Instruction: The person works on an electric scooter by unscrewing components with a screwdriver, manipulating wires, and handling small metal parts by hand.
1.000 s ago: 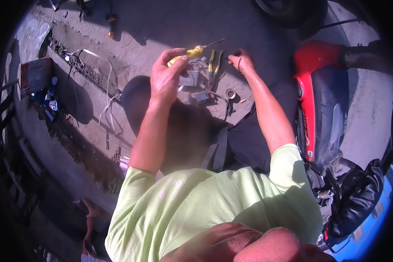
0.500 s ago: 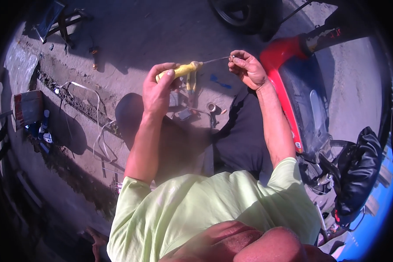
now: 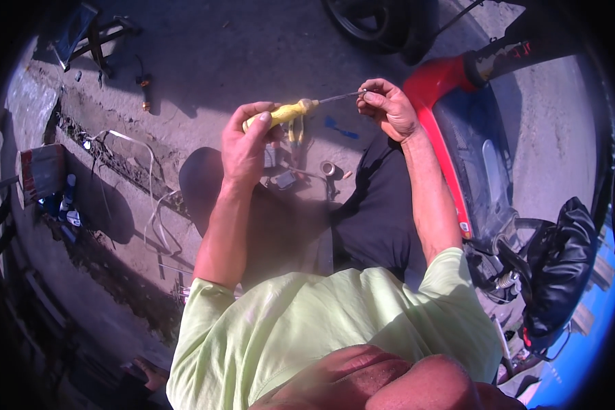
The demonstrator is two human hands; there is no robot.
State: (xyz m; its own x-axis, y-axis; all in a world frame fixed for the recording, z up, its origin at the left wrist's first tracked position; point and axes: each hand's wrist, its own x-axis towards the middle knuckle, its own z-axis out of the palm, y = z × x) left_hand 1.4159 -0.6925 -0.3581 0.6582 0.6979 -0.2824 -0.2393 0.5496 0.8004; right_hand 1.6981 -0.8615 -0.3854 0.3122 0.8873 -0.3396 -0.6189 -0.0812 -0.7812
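My left hand [image 3: 246, 147] grips the yellow handle of a screwdriver [image 3: 287, 113] and holds it level above the ground. Its thin metal shaft points right, to my right hand [image 3: 388, 108], whose fingertips pinch the tip; whether a small part sits there I cannot tell. Both hands are raised in front of me, over small parts [image 3: 287, 179] lying on the concrete between my knees.
A red scooter [image 3: 451, 130] stands close on the right, with a black bag [image 3: 560, 266] by its rear and a tyre [image 3: 376, 27] at the top. Loose white wires [image 3: 150, 198] and a cracked strip of ground run along the left. A tin [image 3: 41, 171] sits far left.
Both hands have risen and spread slightly; my right hand now pinches the screwdriver tip further right. The view has shifted, bringing the scooter nearer the centre.
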